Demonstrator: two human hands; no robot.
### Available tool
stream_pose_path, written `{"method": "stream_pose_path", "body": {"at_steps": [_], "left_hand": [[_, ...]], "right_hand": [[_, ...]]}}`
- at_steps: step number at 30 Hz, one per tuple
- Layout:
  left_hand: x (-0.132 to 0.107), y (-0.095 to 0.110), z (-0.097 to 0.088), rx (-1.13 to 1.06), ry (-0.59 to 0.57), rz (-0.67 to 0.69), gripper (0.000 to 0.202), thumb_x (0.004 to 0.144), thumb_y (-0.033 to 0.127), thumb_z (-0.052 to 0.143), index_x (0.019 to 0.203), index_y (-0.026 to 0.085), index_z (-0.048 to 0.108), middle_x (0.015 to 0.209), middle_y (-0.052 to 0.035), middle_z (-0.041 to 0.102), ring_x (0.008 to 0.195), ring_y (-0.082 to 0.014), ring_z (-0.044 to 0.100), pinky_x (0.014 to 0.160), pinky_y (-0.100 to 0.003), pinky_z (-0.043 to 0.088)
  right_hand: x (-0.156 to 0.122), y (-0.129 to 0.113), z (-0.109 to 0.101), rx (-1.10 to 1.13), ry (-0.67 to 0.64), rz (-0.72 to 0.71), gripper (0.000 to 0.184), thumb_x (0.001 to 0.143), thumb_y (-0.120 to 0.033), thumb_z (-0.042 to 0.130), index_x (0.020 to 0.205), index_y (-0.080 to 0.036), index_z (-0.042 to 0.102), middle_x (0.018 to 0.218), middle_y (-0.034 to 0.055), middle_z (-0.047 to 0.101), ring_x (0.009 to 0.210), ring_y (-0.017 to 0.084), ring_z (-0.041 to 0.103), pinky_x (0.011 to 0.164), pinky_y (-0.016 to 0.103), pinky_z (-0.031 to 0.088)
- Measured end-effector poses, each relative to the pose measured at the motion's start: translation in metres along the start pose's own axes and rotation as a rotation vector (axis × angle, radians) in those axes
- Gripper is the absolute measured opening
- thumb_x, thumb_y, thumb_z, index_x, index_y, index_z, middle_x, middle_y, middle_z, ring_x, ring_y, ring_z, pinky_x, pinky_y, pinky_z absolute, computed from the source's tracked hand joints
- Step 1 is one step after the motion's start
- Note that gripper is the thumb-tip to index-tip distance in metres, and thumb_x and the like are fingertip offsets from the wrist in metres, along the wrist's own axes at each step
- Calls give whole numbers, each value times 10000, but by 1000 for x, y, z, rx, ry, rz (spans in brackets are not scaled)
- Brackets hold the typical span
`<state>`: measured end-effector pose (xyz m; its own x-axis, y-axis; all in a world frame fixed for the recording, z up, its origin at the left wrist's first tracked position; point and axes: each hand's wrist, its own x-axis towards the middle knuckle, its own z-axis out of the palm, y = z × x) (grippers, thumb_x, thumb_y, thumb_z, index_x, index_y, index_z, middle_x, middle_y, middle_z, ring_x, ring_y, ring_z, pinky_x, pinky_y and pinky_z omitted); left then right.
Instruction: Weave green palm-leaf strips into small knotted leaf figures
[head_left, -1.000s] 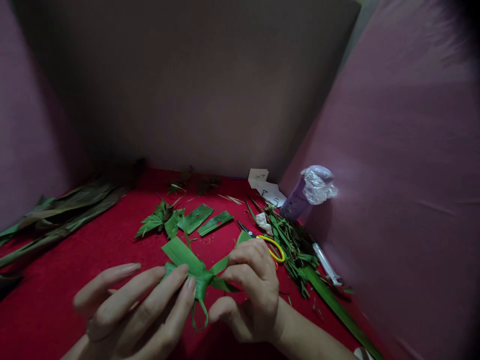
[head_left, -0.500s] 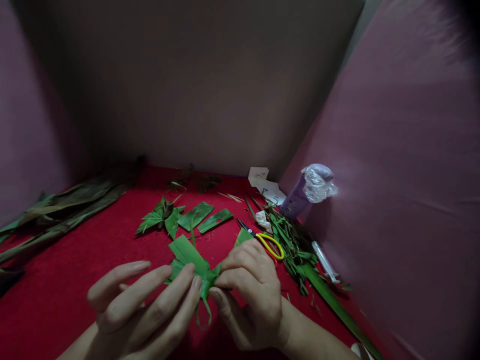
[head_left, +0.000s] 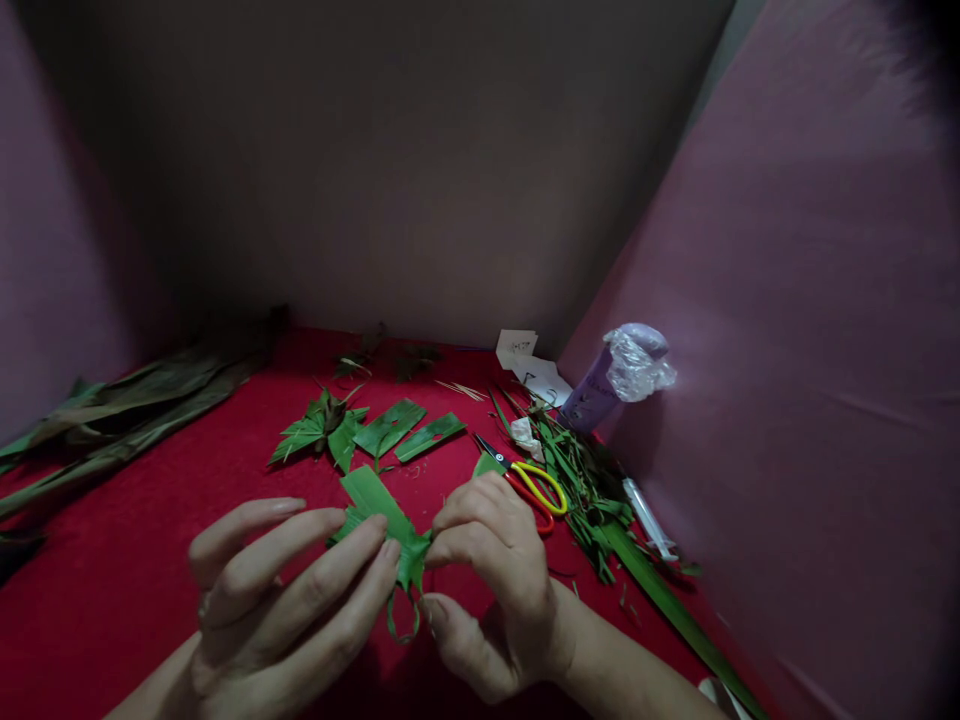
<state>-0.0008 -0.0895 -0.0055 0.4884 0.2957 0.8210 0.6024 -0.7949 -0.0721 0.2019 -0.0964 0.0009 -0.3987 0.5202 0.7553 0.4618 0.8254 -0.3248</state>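
Note:
A folded piece of green leaf [head_left: 409,550] hangs between my hands, its flat end pointing up and a thin loop of leaf strip [head_left: 403,625] dangling below. My left hand [head_left: 300,600] holds it from the left, with the fingertips against its front and the thumb hidden behind. At the leaf's right edge is my right hand [head_left: 499,580], its index fingertip close against the leaf. The right thumb is apart from that finger, beside the loop, with red cloth showing between. Just beyond the right hand lie scissors [head_left: 529,482] with yellow and red handles.
Cut leaf pieces [head_left: 390,427] lie ahead on the red cloth [head_left: 112,590]. Leaf scraps [head_left: 577,480], a syringe [head_left: 649,520] and a purple container [head_left: 592,395] with clear plastic on it are at the right. Long dry leaves [head_left: 150,400] lie left. Thin sticks [head_left: 461,390] and paper [head_left: 540,378] lie farther back.
My right thumb has moved down and away from the index finger, opening its pinch at the leaf. The loop shows wider. The scissors' red handle is less covered.

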Motion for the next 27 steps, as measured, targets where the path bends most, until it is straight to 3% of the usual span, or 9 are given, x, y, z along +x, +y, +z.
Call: {"method": "stream_pose_path", "body": {"at_steps": [4,9,13,19,27], "left_hand": [[-1,-4,3,-50,43,-58,240,842,132,530,968,282,670,876,18,746,892,-213,537,910,-436,349],[1,-14,6,-64,80,103,225,772,107,599,927,247,684,785,2,742,840,-206,536,872,-394,365],[1,-12,9,-154,80,-39,235,775,93,579,913,250,684,805,-21,741,861,-229,542,842,-436,374],[6,-12,10,-151,40,47,265,724,59,620,904,247,675,807,-13,740,823,-210,556,794,-392,380],[2,-11,17,-253,63,-84,245,771,83,576,907,273,652,811,6,713,810,-186,577,796,-376,414]], "right_hand": [[-2,1,2,-16,45,-24,146,734,-159,540,877,-176,559,783,38,587,699,163,540,658,345,397],[-5,2,5,-20,176,-57,296,724,-25,497,941,-184,621,854,47,628,784,171,548,702,349,430],[-5,2,5,32,208,-39,300,754,-17,515,975,-184,631,835,49,647,772,171,549,700,353,448],[-4,1,7,117,228,52,246,736,-15,592,919,-173,636,826,63,647,756,172,562,697,360,462],[-2,-1,11,359,236,145,247,746,21,577,912,-150,643,826,74,642,768,165,573,708,345,479]]}}
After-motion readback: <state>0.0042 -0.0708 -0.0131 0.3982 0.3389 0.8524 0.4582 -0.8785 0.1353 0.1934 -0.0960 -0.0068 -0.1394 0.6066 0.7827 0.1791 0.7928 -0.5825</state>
